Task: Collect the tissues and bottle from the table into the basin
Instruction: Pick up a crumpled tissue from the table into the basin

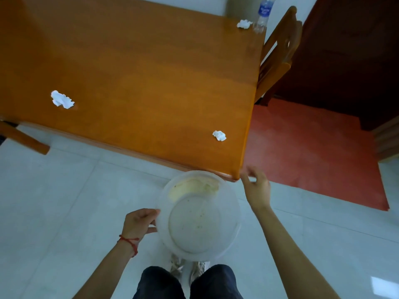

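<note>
My left hand (140, 222) grips the left rim of a translucent white basin (234, 229), held over the floor just below the near corner of the orange wooden table (133, 67). Nothing lies in the basin. My right hand (257, 186) is beside that corner, fingers apart, holding nothing. Three crumpled white tissues lie on the table: one at the left (62, 100), one near the front right edge (219, 135), one at the far right (244, 24). A clear plastic water bottle (262, 15) with a blue label stands upright next to the far tissue.
A wooden chair (278, 52) is pushed against the table's right side. A second chair's leg (23, 138) shows at the left. A red mat (313, 152) covers the floor at right before a dark wooden door (349, 57). Pale tiles surround my feet.
</note>
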`<action>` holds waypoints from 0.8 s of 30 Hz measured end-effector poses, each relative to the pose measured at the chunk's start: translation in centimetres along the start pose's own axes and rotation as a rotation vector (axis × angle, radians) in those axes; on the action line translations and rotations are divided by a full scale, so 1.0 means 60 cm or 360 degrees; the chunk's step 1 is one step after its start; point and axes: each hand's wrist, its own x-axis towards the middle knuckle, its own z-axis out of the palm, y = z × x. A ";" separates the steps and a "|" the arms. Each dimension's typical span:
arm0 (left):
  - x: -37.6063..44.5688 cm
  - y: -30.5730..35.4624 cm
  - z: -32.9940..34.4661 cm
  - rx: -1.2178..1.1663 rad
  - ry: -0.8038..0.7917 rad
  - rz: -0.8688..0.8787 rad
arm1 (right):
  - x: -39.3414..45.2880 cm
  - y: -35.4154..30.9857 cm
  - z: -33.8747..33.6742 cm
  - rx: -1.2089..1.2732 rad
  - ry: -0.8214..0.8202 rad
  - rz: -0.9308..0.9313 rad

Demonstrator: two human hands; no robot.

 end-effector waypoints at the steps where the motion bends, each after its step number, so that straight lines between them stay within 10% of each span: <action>1: 0.003 0.000 0.000 0.0010 0.0016 0.0005 | 0.025 -0.015 0.009 -0.0013 -0.0017 -0.0062; 17: 0.006 -0.011 -0.004 0.0052 0.0057 0.0005 | 0.224 -0.074 0.129 -0.0802 -0.0355 -0.0545; 24: 0.006 -0.012 -0.005 0.0071 0.0074 0.0029 | 0.190 -0.081 0.121 -0.0383 -0.0275 -0.0417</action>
